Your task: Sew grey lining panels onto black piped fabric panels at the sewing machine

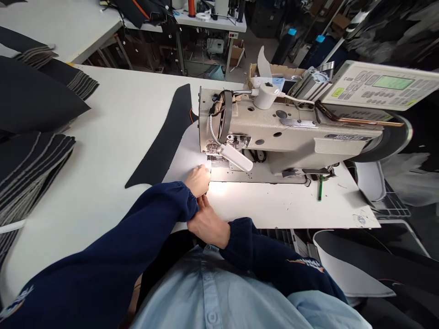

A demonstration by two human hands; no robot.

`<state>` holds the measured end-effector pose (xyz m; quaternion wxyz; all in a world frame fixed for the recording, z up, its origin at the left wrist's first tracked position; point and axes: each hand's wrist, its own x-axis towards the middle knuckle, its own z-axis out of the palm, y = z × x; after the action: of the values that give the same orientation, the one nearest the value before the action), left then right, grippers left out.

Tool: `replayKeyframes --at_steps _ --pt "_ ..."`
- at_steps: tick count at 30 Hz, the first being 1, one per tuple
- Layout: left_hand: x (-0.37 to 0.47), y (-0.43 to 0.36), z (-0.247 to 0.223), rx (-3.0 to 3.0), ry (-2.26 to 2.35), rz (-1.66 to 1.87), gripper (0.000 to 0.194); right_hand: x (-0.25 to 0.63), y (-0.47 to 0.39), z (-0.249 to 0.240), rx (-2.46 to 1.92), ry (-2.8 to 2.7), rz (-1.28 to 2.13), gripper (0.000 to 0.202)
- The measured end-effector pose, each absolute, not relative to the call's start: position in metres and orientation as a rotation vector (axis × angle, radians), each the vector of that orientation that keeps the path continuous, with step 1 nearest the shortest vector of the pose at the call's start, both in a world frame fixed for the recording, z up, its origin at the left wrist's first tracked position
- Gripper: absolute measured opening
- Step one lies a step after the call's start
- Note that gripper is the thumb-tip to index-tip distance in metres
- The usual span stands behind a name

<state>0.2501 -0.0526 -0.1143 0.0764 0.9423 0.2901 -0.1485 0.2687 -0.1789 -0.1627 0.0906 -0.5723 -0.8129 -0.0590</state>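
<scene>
Beside a beige industrial sewing machine (pixel 247 125), a person in navy sleeves (pixel 147 214) and a light blue shirt (pixel 212 283) works with both hands close together at the near end of a pale panel (pixel 187 153). The left hand (pixel 199 180) rests on the panel just in front of the needle area, its fingers curled and bunched; whether they pinch the material cannot be told. The right hand (pixel 208 224) sits nearer the shirt, half closed, its fingers tucked up against the left wrist, and anything in its grip is hidden. The pale panel lies flat on the white tabletop (pixel 113 109), reaching the machine's left end, with a long dark panel (pixel 161 137) along its left side; whether the two are joined is unclear. A small white lamp (pixel 236 157) hangs close by, over a bright patch of the surface. Stacks of dark panels (pixel 30 89) line the left side. At right, a green pen (pixel 320 188) is seen before the machine, below a control panel (pixel 356 87) with a green display. Behind stands a cardboard box (pixel 290 71)
</scene>
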Motion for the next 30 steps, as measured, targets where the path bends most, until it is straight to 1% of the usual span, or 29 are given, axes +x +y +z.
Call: replayKeyframes --at_steps 6,11,15,20,23,26,30 --pt "0.253 -0.045 -0.116 2.792 0.897 -0.412 0.035 0.280 -0.169 -0.172 -1.652 -2.414 -0.128 0.031" --pt "0.253 -0.040 -0.120 2.754 0.925 -0.427 0.031 0.287 -0.157 -0.181 -1.695 -2.346 -0.100 0.030" --pt "0.257 -0.036 -0.122 2.733 0.989 -0.404 0.030 0.275 -0.157 -0.181 -1.738 -2.311 -0.138 0.035" --pt "0.254 -0.038 -0.121 2.777 0.959 -0.362 0.032 0.273 -0.157 -0.178 -1.676 -2.312 -0.108 0.032" --pt "0.250 -0.039 -0.118 2.790 0.946 -0.374 0.032 0.281 -0.154 -0.178 -1.676 -2.315 -0.125 0.030" --pt "0.241 -0.038 -0.113 2.843 0.888 -0.334 0.032 0.287 -0.153 -0.179 -1.708 -2.327 -0.141 0.022" --pt "0.230 -0.035 -0.107 2.854 0.825 -0.351 0.037 0.288 -0.155 -0.184 -1.625 -2.314 -0.250 0.025"
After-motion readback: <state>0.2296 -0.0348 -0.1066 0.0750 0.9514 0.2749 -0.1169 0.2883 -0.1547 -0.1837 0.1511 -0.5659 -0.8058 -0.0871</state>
